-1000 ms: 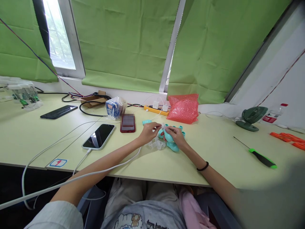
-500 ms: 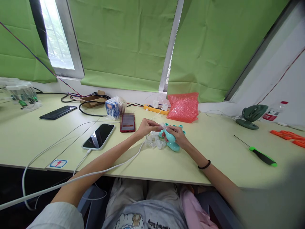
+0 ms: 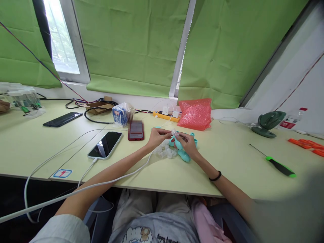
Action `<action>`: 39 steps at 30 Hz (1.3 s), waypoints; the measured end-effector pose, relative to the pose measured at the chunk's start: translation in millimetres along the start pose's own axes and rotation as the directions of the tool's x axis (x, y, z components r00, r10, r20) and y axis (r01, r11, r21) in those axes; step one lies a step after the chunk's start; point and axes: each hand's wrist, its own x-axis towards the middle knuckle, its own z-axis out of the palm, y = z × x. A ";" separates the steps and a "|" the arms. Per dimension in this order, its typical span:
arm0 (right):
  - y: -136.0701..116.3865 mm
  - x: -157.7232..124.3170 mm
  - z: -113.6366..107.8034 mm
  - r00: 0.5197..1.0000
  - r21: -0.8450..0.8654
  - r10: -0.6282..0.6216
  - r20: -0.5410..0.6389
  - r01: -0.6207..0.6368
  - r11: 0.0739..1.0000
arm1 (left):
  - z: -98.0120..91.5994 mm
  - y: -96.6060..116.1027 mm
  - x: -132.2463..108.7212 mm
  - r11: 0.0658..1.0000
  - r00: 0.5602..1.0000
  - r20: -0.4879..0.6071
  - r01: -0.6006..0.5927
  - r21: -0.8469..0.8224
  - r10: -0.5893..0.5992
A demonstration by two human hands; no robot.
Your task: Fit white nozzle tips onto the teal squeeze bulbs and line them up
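Observation:
My left hand [image 3: 157, 137] pinches a small clear, soft-looking plastic piece [image 3: 173, 132] between thumb and fingertips. Fingers closed, my right hand [image 3: 188, 144] grips a glossy teal bulb-shaped part [image 3: 178, 143], and the clear piece is up against its top end. Part of this teal piece is hidden behind the right fingers. Below the hands lies a loose pile of translucent white plastic pieces [image 3: 165, 152]. Another teal rounded part [image 3: 184, 156] rests on the table under my right hand, with several more teal ends showing behind it.
A white cable [image 3: 131, 173] crosses over my left forearm. Two phones, a white-edged one [image 3: 105, 145] and a red-cased one [image 3: 136, 131], lie to the left. A screwdriver [image 3: 279, 166] and green fan [image 3: 271, 122] are right; red bubble wrap [image 3: 194, 114] stands behind.
Both hands stay together while the teal part has tilted slightly between them. A bit of teal now shows behind my left hand. Another person's hand has come in at the far left edge.

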 end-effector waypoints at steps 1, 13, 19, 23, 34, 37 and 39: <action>0.0 0.4 -0.5 1.000 0.008 0.003 -0.003 -0.003 1.000 | 0.2 0.1 0.0 0.999 1.000 0.009 0.025 -0.029 -0.024; 3.5 -0.9 2.5 0.995 -0.074 -0.056 -0.088 0.049 0.996 | 3.1 4.6 -3.8 0.989 0.994 -0.015 0.105 -0.102 -0.107; 10.1 -2.1 2.2 0.980 -0.214 -0.129 -0.152 0.095 0.972 | 7.6 0.1 -7.1 0.998 1.000 -0.014 0.010 0.060 -0.010; 7.1 1.1 -1.4 0.994 -0.104 -0.052 -0.096 0.042 0.994 | 1.2 0.6 -1.4 0.998 0.992 0.113 0.053 -0.015 -0.051; -4.0 4.6 -6.8 0.966 0.302 0.196 0.166 -0.239 0.923 | -17.9 0.9 11.0 0.844 0.847 0.451 0.443 -0.302 -0.283; -4.1 3.8 -4.2 0.953 0.354 0.215 0.212 -0.280 0.892 | -18.6 -1.4 10.8 0.826 0.844 0.445 0.463 -0.321 -0.300; -3.7 4.0 -4.3 0.944 0.373 0.226 0.239 -0.304 0.876 | -19.6 -2.3 10.8 0.823 0.844 0.443 0.465 -0.326 -0.301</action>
